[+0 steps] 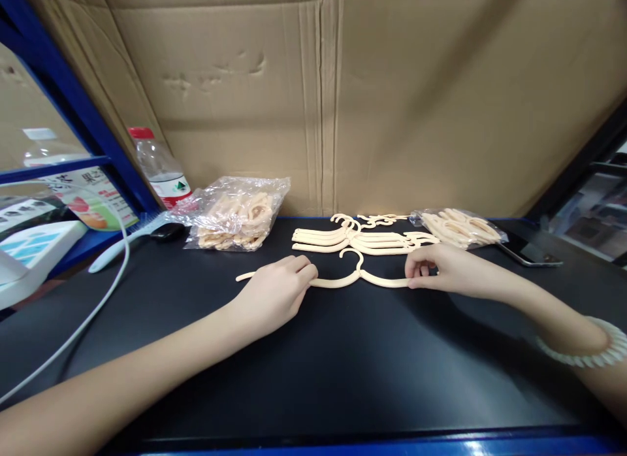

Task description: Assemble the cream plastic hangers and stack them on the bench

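Note:
A cream plastic clothes hanger (337, 283) lies across the black tabletop, its hook pointing away from me. My left hand (274, 289) is closed over its left arm, and the tip of that arm sticks out past the hand. The fingers of my right hand (438, 270) pinch the end of the right arm. Just behind lies a stack of matching hangers (323, 237), their hooks close together. Farther back are some loose cream hook-shaped pieces (382, 219).
A clear bag of cream pieces (235, 217) sits back left, a smaller bag (460, 227) back right by a phone (531, 252). A red-capped bottle (164, 172), a brush (127, 240) and a white cable (105, 299) are at left. Cardboard (235, 83) walls the back.

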Demonstrator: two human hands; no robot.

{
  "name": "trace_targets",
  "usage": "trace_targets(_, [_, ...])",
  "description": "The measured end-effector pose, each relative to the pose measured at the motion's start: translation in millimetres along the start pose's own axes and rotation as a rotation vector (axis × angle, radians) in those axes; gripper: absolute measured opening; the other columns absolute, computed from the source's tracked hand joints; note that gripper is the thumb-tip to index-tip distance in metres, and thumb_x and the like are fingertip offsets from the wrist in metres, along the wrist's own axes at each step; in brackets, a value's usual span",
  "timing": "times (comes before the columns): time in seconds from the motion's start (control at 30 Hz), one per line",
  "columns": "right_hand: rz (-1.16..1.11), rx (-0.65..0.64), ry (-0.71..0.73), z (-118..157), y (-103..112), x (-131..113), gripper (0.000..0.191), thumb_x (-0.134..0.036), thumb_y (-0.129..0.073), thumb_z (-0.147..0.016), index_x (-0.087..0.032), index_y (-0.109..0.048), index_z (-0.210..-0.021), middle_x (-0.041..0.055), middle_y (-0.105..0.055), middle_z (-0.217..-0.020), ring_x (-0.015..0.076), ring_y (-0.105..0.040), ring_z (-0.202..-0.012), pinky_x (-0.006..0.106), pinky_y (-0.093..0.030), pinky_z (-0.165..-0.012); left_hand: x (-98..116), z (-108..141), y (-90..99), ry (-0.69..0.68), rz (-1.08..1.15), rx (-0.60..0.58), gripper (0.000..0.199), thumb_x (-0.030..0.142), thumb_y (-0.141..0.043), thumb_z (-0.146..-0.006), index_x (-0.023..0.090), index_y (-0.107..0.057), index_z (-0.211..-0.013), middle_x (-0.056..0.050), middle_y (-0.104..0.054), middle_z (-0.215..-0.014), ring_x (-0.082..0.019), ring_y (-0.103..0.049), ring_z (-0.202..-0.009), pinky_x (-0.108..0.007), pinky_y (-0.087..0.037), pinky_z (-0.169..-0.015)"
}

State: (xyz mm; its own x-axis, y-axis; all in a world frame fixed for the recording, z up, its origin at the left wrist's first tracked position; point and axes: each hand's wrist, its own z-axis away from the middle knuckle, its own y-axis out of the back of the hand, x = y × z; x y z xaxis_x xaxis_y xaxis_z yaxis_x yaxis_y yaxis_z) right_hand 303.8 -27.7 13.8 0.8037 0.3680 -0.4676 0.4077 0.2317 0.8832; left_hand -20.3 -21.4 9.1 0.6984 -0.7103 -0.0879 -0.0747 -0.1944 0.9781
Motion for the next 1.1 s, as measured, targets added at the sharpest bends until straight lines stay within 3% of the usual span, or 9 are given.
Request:
trace_targets(0.37, [0.119, 0.069, -0.009, 0, -1, -4, 0.015, -0.030, -0.059, -0.078, -0.018, -0.065, -0.073, 0.0023, -0.065, -0.068, 0.0158, -0.057, -0.062, 0.026, -0.041, -0.055, -7, -3, -4.8, -0.014, -0.009, 0.061, 0.020, 0.013, -0.040, -0.093, 0.015, -0.060, -0.094, -0.006, -0.062, -0.090, -0.021, -0.060, -0.085, -0.033, -0.050, -0.072])
trace_targets(0.47, [0.123, 0.108, 0.009, 0, 0, -5, 0.016, -0.032, -0.059, -0.079, -0.018, -0.066, -0.074, 0.0030, -0.066, -0.070, 0.0165, -0.058, -0.064, 0.027, -0.041, -0.057, 1, 0, -2.3, -0.040, -0.009, 0.134, 0.023, 0.011, -0.041, -0.091, 0.013, -0.058, -0.107, -0.010, -0.063, -0.100, -0.024, -0.060, -0.091, -0.037, -0.050, -0.077])
trace_targets(0.57, [0.080, 0.239, 0.022, 1, 2, -10, 0.022, -0.036, -0.055, -0.083, -0.018, -0.068, -0.082, 0.0038, -0.067, -0.076, 0.0170, -0.058, -0.067, 0.028, -0.043, -0.060, 18, 6, 0.3, -0.172, 0.075, 0.197, 0.029, 0.011, -0.040, -0.091, 0.014, -0.054, -0.117, -0.010, -0.061, -0.112, -0.024, -0.058, -0.098, -0.038, -0.049, -0.082])
trace_targets(0.7, [0.063, 0.417, 0.011, 2, 7, -16, 0.027, -0.040, -0.052, -0.085, -0.019, -0.068, -0.087, 0.0045, -0.069, -0.082, 0.0184, -0.060, -0.073, 0.029, -0.043, -0.063, 38, 14, 0.6, -0.376, 0.193, 0.066, 0.027, 0.012, -0.042, -0.090, 0.016, -0.057, -0.112, -0.007, -0.061, -0.114, -0.021, -0.057, -0.099, -0.034, -0.049, -0.085])
trace_targets(0.83, [0.059, 0.473, -0.014, 3, 12, -17, 0.027, -0.041, -0.053, -0.084, -0.020, -0.068, -0.081, 0.0033, -0.069, -0.076, 0.0174, -0.060, -0.067, 0.028, -0.043, -0.059, 41, 15, -1.4, -0.419, 0.176, 0.020, 0.029, 0.011, -0.044, -0.088, 0.015, -0.058, -0.113, -0.007, -0.061, -0.115, -0.022, -0.056, -0.100, -0.035, -0.049, -0.086])
trace_targets(1.0, [0.101, 0.443, -0.033, 6, 18, -8, 0.027, -0.041, -0.054, -0.083, -0.020, -0.070, -0.080, 0.0032, -0.068, -0.073, 0.0157, -0.058, -0.061, 0.027, -0.042, -0.055, 38, 14, -3.7, -0.413, 0.176, 0.033, 0.029, 0.011, -0.044, -0.088, 0.015, -0.059, -0.112, -0.008, -0.061, -0.115, -0.022, -0.057, -0.100, -0.036, -0.049, -0.086])
trace_targets(1.1, [0.111, 0.246, 0.014, 8, 21, -1, 0.026, -0.040, -0.055, -0.082, -0.019, -0.070, -0.088, 0.0030, -0.067, -0.072, 0.0156, -0.059, -0.063, 0.026, -0.043, -0.056, 38, 15, -4.8, -0.399, 0.178, 0.063, 0.027, 0.014, -0.041, -0.090, 0.015, -0.060, -0.110, -0.008, -0.061, -0.116, -0.022, -0.056, -0.102, -0.037, -0.049, -0.087])
